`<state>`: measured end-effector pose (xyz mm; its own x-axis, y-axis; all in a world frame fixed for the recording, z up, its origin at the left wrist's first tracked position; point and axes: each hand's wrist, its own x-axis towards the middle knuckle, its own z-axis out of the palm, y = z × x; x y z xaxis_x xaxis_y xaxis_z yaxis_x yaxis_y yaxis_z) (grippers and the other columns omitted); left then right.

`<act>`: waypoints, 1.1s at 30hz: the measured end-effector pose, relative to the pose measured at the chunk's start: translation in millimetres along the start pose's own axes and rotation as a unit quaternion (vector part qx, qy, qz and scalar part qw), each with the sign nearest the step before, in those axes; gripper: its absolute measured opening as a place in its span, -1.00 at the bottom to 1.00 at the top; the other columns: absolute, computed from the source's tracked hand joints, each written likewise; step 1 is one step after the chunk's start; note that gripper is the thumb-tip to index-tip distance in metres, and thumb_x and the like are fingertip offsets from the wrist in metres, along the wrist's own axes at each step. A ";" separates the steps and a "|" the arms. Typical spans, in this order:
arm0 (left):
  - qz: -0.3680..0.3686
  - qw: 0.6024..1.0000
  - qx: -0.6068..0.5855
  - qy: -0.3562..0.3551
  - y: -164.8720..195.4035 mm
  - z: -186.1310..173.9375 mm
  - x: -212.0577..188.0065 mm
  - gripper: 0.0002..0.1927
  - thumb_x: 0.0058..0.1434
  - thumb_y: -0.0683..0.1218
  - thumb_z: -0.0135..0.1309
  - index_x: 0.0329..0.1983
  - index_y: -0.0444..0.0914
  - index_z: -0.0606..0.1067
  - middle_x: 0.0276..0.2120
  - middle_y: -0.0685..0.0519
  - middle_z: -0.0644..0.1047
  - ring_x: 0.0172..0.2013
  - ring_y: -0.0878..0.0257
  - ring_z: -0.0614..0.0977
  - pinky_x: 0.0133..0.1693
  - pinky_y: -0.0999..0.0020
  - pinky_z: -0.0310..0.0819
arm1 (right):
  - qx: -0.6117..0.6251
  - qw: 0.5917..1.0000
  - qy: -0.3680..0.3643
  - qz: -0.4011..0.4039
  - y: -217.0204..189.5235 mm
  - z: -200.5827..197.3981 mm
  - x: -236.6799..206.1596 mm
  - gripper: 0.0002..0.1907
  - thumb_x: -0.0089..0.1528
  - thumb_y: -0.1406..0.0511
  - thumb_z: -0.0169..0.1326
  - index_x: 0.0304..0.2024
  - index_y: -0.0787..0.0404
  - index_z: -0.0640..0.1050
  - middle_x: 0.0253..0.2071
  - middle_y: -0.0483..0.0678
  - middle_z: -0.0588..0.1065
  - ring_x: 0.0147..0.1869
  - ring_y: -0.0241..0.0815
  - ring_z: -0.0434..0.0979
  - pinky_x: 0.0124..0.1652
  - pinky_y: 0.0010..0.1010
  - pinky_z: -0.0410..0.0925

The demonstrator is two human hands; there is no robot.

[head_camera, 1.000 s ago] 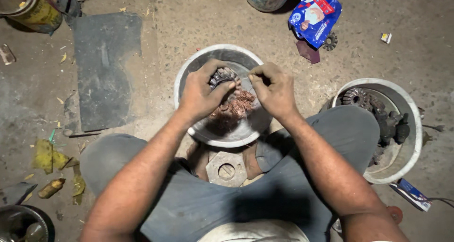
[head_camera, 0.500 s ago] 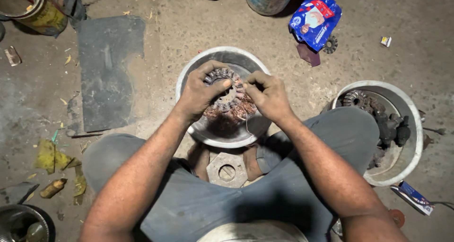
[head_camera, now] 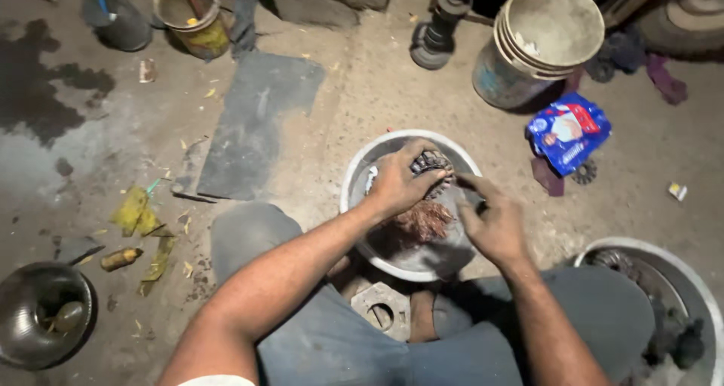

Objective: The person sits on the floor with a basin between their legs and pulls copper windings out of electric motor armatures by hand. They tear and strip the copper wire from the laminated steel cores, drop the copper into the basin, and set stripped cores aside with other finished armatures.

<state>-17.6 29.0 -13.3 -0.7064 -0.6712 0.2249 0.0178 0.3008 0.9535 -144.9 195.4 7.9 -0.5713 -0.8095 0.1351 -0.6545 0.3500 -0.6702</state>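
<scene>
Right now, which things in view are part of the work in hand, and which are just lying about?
In hand:
- left hand gripping round ribbed metal core with copper windings
- right hand beside it
- shallow round metal basin under both

Lying about:
- blue and red printed pouch
- stacked pale buckets
- yellow bucket
- dark flat floor sheet
- second metal basin of parts

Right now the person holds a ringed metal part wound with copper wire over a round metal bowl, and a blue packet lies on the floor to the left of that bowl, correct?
Not quite. The head view shows the blue packet to the right of the bowl, not left. The left hand does hold the copper-wound part over it.
</scene>
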 end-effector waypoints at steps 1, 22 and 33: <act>-0.003 1.000 0.008 -0.009 1.5 -0.3 -2.6 -0.68 0.12 -0.10 0.34 -0.09 -0.24 0.53 -0.25 -0.06 0.67 -0.21 0.15 0.74 -0.11 0.29 0.61 | 0.021 1.000 -0.009 0.008 -2.6 3.7 -0.4 -0.67 0.17 0.34 0.19 -0.01 0.25 0.63 -0.26 0.11 0.63 -0.37 -0.10 0.62 -0.34 -0.31 0.46; -0.019 0.982 -0.138 -0.129 15.8 -22.0 -6.7 -0.70 0.25 -0.18 0.28 0.02 -0.31 0.51 -0.15 0.09 0.61 -0.10 0.38 0.60 0.01 0.42 0.55 | 0.218 0.975 -0.003 0.046 9.5 14.2 4.8 -0.90 0.27 0.35 0.16 -0.23 0.28 0.61 -0.41 -0.19 0.53 -0.35 -0.46 0.41 -0.35 -0.54 0.30; -0.021 0.982 -0.122 -0.143 11.3 -22.3 -3.8 -0.71 0.26 -0.14 0.27 0.01 -0.31 0.53 -0.13 0.08 0.61 -0.08 0.34 0.61 0.03 0.42 0.53 | 0.184 0.982 -0.022 0.047 8.1 -1.4 4.9 -0.90 0.26 0.34 0.17 -0.24 0.26 0.63 -0.41 -0.12 0.55 -0.34 -0.39 0.47 -0.35 -0.50 0.34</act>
<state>1.1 19.8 1.1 -0.8795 -0.4510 0.1518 0.1289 0.0815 0.9883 -153.7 194.9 4.2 -0.5936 -0.8040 0.0347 -0.3728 0.2366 -0.8972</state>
